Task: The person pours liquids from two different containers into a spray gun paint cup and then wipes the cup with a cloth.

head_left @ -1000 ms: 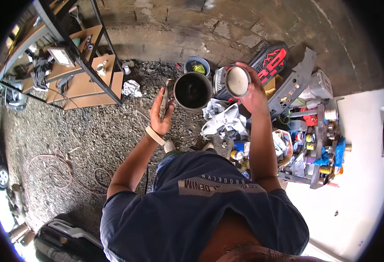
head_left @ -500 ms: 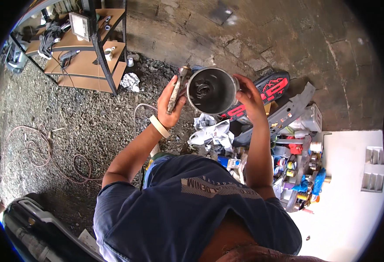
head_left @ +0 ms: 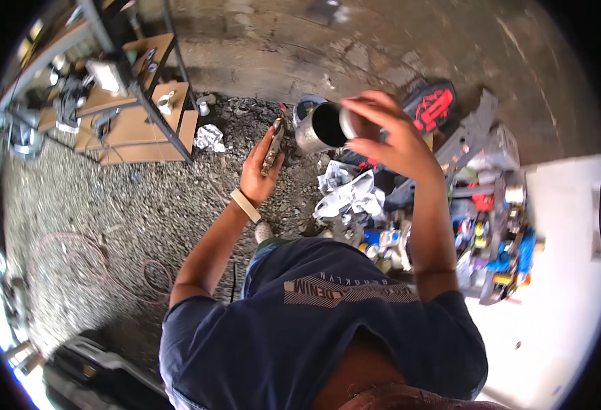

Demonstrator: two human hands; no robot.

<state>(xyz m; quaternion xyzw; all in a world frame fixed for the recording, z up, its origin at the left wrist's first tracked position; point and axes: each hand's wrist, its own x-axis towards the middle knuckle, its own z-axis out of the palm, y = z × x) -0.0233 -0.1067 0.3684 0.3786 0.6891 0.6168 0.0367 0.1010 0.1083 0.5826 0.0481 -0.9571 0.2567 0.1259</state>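
Observation:
My left hand (head_left: 258, 174), with a pale band on its wrist, is closed around a worn metal spray gun (head_left: 273, 147). Just right of it is a silvery metal cup (head_left: 309, 134), tilted so that its dark mouth faces right; the join between gun and cup is hidden. My right hand (head_left: 396, 140), smeared by motion, is beside the cup's mouth. Between its thumb and fingers is a round, silvery-rimmed piece like a lid (head_left: 347, 124), apart from the cup. A blue-grey bucket (head_left: 304, 108) is partly visible behind the cup.
Shelving (head_left: 130, 126) holding a mug and tools stands at the far left. White crumpled paper (head_left: 355, 198) lies on the gravel (head_left: 198, 184), where a hose curls at left. Cans and bottles (head_left: 481, 236) crowd my right, near a black-and-red panel (head_left: 437, 109).
The cup has turned from facing me to opening rightward. My right hand has come off its side and moved slightly up, now with the round piece. The view has shifted a little.

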